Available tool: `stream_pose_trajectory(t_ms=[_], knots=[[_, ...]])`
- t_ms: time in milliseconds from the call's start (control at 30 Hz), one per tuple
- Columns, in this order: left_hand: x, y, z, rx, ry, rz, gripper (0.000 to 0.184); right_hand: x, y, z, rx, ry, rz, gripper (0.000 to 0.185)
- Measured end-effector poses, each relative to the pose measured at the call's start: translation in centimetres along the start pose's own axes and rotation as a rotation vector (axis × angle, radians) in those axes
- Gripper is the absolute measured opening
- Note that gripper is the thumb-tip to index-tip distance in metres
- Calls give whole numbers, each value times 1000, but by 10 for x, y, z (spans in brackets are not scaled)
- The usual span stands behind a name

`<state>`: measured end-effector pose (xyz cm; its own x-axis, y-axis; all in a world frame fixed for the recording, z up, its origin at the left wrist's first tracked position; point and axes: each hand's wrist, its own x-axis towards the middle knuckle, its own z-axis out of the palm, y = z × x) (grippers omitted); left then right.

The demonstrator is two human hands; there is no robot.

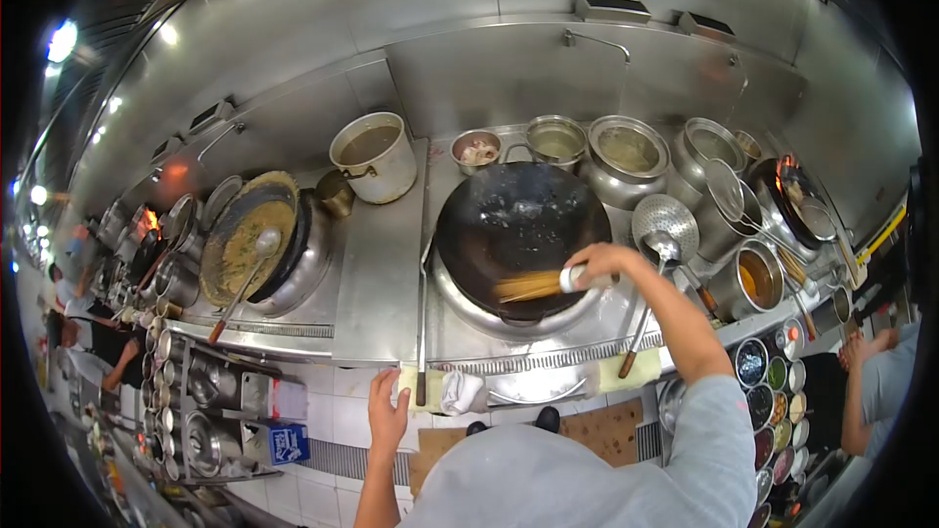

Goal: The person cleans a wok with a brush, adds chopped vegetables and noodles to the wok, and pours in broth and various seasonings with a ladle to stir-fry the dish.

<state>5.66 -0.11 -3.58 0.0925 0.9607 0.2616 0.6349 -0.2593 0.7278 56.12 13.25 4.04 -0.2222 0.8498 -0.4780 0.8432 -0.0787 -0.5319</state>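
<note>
The right hand partly hides the white-banded brush.

Right hand: closed round the white-banded end of a straw-coloured brush
Bristles: inside the wok, toward its front rim
Left hand: fingers extended, near the counter's front edge
Back edge: stockpot, metal pots

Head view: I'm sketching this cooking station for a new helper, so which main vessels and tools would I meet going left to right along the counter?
Pan of food → white pot → dark wok → perforated skimmer → pot of orange-brown liquid.
</note>
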Motion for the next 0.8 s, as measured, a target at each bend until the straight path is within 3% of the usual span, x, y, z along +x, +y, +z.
stream_pose_trajectory(t_ms=[33,100,167,233,300,367,400,433,467,500,533,567,600,700,733,800], knots=[[-1,2,-1,6,11,1,37,50,46,-7,-122,114,40,55],[-2,8,0,49,4,71,39,90,48,-25,-362,716,346,62],[0,24,4,41,20,53,38,123,16,2,-69,1152,340,72],[-1,32,7,71,-22,99,37,180,-12,29,195,1002,498,83],[-3,34,6,76,-54,98,36,196,-34,65,-79,645,251,82],[-1,33,4,112,-94,107,37,134,-84,65,325,221,42,78],[-1,28,2,109,-96,109,37,108,-85,61,376,116,7,74],[-1,21,-1,100,-64,98,37,88,-71,55,425,12,-28,71],[-5,16,-4,86,-40,81,37,96,-28,45,516,-99,79,65],[-7,15,-5,75,-52,83,37,99,10,29,349,-54,211,67],[-5,15,-4,70,-59,69,37,93,18,15,-111,305,475,72],[-3,15,-4,66,-61,56,37,95,54,27,-388,733,479,78],[-1,12,-3,81,-67,93,37,75,56,16,-356,785,464,81],[2,14,-2,53,-43,116,37,19,42,9,126,909,412,76],[0,12,0,51,-48,114,37,13,50,23,125,907,418,76],[-1,6,5,8,-59,60,37,-5,71,70,257,1217,280,71]])
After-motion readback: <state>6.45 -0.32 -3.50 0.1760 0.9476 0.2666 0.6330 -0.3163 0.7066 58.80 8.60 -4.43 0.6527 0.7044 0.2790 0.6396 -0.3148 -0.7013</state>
